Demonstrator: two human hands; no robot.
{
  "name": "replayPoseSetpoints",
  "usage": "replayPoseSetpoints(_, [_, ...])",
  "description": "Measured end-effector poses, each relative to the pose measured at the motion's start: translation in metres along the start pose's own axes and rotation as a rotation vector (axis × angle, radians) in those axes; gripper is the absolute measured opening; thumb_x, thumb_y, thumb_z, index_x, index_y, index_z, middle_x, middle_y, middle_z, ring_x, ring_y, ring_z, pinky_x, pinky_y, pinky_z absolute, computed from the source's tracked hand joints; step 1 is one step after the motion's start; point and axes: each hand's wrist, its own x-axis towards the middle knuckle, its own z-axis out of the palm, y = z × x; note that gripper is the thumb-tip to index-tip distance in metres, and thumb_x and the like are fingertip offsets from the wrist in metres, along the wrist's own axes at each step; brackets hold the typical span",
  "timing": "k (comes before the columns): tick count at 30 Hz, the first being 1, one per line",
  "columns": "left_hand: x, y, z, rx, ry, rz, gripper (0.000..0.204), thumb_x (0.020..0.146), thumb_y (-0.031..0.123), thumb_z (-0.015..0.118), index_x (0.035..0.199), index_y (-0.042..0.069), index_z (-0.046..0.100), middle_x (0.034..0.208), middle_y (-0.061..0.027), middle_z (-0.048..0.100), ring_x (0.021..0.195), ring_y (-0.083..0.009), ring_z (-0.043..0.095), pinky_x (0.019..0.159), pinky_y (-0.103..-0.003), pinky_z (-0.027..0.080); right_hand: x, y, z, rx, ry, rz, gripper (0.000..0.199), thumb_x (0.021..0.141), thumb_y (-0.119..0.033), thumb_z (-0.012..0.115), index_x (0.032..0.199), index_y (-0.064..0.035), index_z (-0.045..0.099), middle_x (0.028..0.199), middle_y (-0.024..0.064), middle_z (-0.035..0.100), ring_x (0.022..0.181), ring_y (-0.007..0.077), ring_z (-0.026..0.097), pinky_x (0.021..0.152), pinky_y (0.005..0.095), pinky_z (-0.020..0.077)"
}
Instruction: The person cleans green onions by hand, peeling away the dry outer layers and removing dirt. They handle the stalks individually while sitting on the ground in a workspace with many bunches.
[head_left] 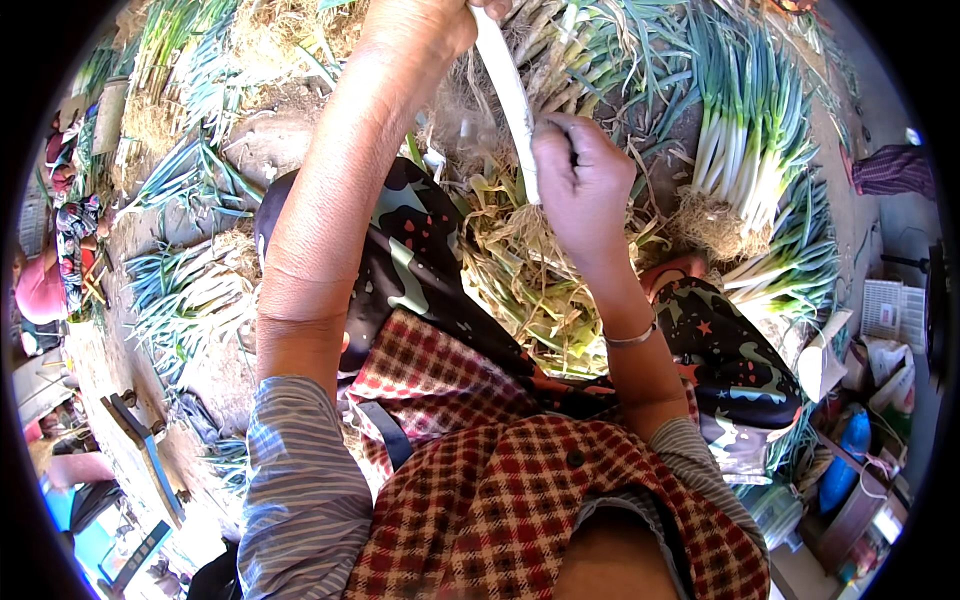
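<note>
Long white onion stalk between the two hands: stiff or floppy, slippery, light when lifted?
The long white onion stalk is probably fairly stiff, since it bends only slightly between the left hand and right hand. Its smooth pale surface may be slippery. Its slim shape suggests little weight.

Bright daylight on brown flr (268,142), wht plastic crate (893,312) far R.

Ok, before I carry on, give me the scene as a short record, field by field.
left hand: closed around the upper part of a white stalk, partly cut off by the picture's top edge
stalk: slanted, roots at its lower end
right hand: curled shut beside the root end; grip unclear
below: yellowish leaf scraps between the legs
right side: green onions, bundled, roots toward the person
</note>
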Motion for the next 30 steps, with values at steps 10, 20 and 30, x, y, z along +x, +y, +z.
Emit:
replayPoseSetpoints(10, [0.0,0.003,0.001,-0.029,0.015,-0.016,0.033,0.092,0.038,0.046,0.072,0.014,0.038,0.048,0.0017,0.03,0.036,-0.0108,0.028,0.034,-0.026,0.025,0.005,-0.006,0.009,-0.088,0.08,-0.128,0.012,0.074,0.001,0.065,0.086,0.0017,0.065,0.07,0.0088,0.061,0.054,0.01,0.053,0.05,0.0229,0.0433])
replayPoseSetpoints(20, [0.004,0.009,-0.001,-0.086,-0.003,-0.047,0.035,0.092,0.041,0.049,0.072,0.015,0.038,0.046,0.0034,0.028,0.034,-0.01,0.027,0.032,-0.026,0.025,-0.002,-0.021,-0.025,0.469,-0.079,0.141,0.011,0.079,0.0,0.049,0.081,0.0049,0.059,0.072,0.007,0.059,0.059,0.0103,0.052,0.053,0.0228,0.0425])
replayPoseSetpoints(30, [0.022,0.012,-0.03,-0.154,0.005,-0.02,0.035,0.093,0.04,0.048,0.068,0.018,0.036,0.044,0.0037,0.027,0.033,-0.0096,0.027,0.032,-0.024,0.024,-0.018,-0.056,-0.063,0.777,-0.681,0.086,0.014,0.074,-0.009,0.065,0.071,0.0024,0.057,0.062,0.006,0.058,0.05,0.0124,0.053,0.045,0.0251,0.0409])
